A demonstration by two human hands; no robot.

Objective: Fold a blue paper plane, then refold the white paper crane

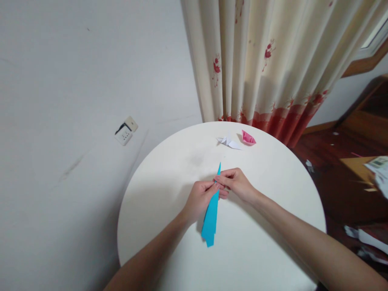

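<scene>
A narrow folded sheet of blue paper (211, 218) is held above the white round table, its thin point aimed away from me and its wider, stepped end toward me. My left hand (200, 198) is closed on its left side, thumb on top and fingers passing beneath. Near the pointed end, my right hand (235, 182) pinches the paper between thumb and fingers. The two hands meet at the paper's upper part. Beyond them on the table lie a white paper crane (228, 142) and a pink paper boat (248, 138).
The round white table (145, 210) stands close to the wall (75, 81), which carries a socket (123, 135). Behind the table hangs a cream and red curtain (257, 81). Scattered papers (372, 240) lie on the dark floor at right.
</scene>
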